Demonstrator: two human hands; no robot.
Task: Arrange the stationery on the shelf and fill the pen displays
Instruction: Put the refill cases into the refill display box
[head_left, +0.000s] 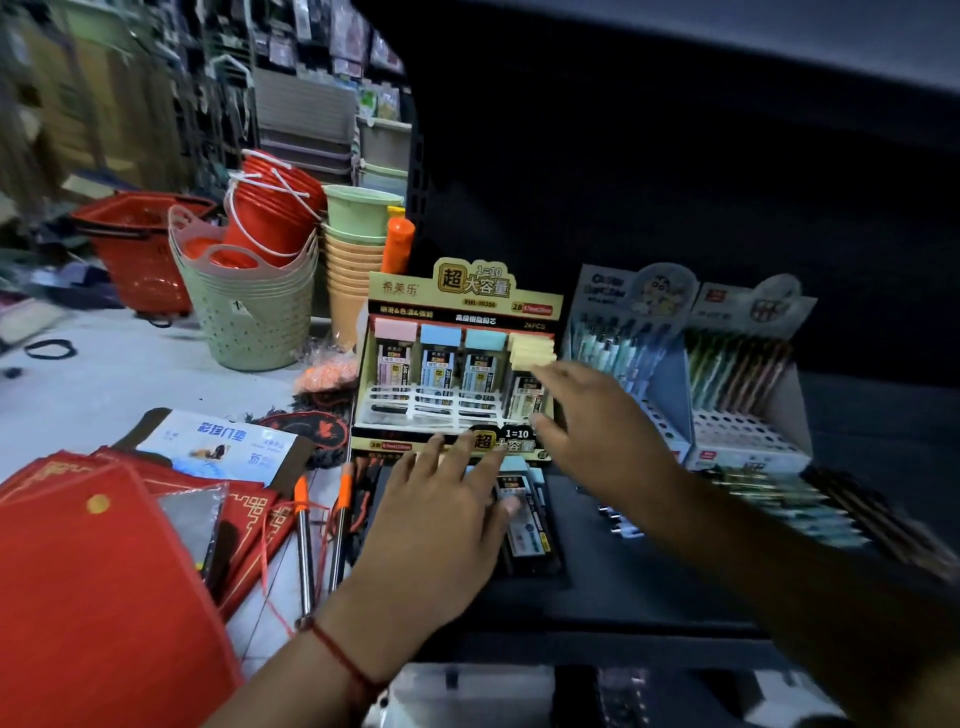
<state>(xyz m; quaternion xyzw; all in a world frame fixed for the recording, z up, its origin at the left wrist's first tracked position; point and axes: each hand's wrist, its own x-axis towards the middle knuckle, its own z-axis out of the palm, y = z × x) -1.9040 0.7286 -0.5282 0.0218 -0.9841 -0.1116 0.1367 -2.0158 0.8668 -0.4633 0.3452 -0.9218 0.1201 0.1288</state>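
A yellow-and-black display box (462, 358) of pencil-lead cases stands on the dark shelf (649, 577), with pink, blue and yellow cases in its slots. My right hand (597, 421) hovers at its right front corner, fingers spread, holding nothing. My left hand (441, 514) lies flat on the shelf in front of the box, fingers apart, partly covering loose lead cases (524, 519). Two pen displays (628, 353) (743, 384) stand to the right. Loose pens (789, 504) lie in front of them.
Red envelopes (104, 561) and a door-mat pack (218, 447) lie at the left on the floor. Metal rods with orange grips (306, 540) lie beside the shelf. Stacked green baskets (249, 306), red buckets (275, 213) and a red shopping basket (140, 244) stand behind.
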